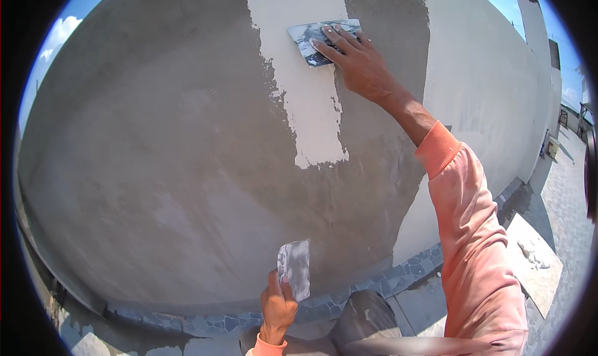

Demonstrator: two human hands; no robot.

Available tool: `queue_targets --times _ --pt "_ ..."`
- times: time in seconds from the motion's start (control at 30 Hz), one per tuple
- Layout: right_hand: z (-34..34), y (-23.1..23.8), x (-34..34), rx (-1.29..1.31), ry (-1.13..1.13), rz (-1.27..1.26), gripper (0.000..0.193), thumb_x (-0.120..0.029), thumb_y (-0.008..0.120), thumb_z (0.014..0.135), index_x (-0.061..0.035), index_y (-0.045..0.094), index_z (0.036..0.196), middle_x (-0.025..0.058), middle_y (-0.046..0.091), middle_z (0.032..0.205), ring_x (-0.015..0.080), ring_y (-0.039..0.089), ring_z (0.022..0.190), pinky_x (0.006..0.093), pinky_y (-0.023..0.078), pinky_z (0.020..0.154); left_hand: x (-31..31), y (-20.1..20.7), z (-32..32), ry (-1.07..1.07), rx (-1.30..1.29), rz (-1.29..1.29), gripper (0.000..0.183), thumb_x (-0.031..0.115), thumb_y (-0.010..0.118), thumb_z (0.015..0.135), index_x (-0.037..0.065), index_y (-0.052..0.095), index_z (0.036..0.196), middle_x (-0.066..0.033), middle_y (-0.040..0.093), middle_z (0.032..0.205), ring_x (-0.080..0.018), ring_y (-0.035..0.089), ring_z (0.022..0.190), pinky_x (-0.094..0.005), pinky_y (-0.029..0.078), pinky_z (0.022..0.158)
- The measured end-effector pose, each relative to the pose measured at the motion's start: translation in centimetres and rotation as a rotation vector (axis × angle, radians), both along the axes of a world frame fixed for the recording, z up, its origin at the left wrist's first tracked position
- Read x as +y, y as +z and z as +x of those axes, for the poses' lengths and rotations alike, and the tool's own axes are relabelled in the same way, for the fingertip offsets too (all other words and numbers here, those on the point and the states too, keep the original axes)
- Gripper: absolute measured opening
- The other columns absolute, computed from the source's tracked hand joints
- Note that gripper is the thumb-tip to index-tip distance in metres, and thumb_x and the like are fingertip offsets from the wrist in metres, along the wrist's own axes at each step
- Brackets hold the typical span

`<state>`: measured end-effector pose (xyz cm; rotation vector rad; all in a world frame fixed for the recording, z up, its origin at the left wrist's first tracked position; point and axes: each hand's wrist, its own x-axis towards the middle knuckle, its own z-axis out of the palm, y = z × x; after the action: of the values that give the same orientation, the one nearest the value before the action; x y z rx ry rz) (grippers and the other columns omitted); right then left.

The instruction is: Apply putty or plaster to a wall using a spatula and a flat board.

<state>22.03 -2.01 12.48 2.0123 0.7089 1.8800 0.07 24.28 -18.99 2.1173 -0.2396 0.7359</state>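
Note:
My right hand (356, 56) reaches up the wall with its fingers spread over the back of a putty knife blade (306, 39), a flat, smeared metal plate. That blade lies against a white strip of plaster (314, 119) running down the grey wall (168, 169). The strip has ragged edges and ends at mid-height. Low in front of me, my left hand (278, 306) grips a second putty knife (298, 269), its whitish, smeared blade pointing up. This blade seems apart from the wall.
White plaster (479, 100) covers the wall's right part. A board (534, 262) with lumps of white putty lies on the floor at the right. Mosaic stone tiles (411, 270) run along the wall's foot. My knee (367, 322) is close to the wall.

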Motion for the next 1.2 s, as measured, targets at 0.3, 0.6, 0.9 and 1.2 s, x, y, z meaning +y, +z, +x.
queue_targets --times 0.3,0.6,0.9,1.2 --pt "-2.6 -18.5 1.5 0.174 0.015 0.056 0.052 -0.009 0.055 0.084 -0.0147 0.045 0.135 0.0173 0.039 0.141 0.0370 0.035 0.131 0.0592 0.030 0.103 -1.1 -0.2 0.4 -0.034 -0.005 -0.237 0.021 0.015 0.039 0.098 -0.001 0.050 0.104 -0.0175 0.061 0.077 -0.0248 0.056 0.057 -0.0367 0.044 0.057" --pt "-6.1 -31.0 2.7 0.427 0.111 0.148 0.051 -0.008 0.055 0.082 -0.0130 0.047 0.132 0.0180 0.037 0.141 0.0385 0.035 0.130 0.0586 0.033 0.099 -0.1 -2.9 2.8 0.019 0.363 -1.141 0.027 0.019 0.045 0.097 0.001 0.055 0.114 -0.0033 0.059 0.097 -0.0124 0.055 0.076 -0.0292 0.047 0.065" --pt "-16.4 -26.4 2.2 1.379 0.823 1.059 0.059 0.007 0.049 0.073 -0.0043 0.047 0.131 0.0009 0.050 0.074 0.0096 0.042 0.065 0.0255 0.038 0.059 -2.2 -0.9 3.4 -0.311 0.630 -1.404 0.027 0.021 0.055 0.093 0.004 0.056 0.114 -0.0060 0.062 0.102 -0.0192 0.063 0.085 -0.0342 0.051 0.075" --pt "-17.0 -27.6 1.4 0.919 0.733 -0.053 0.070 0.010 0.059 0.067 -0.0129 0.046 0.133 0.0101 0.044 0.141 0.0291 0.040 0.132 0.0461 0.027 0.113 -3.1 2.4 4.3 -0.600 0.523 -1.386 0.024 0.014 0.050 0.094 0.001 0.054 0.115 -0.0069 0.062 0.109 -0.0168 0.062 0.096 -0.0348 0.050 0.084"
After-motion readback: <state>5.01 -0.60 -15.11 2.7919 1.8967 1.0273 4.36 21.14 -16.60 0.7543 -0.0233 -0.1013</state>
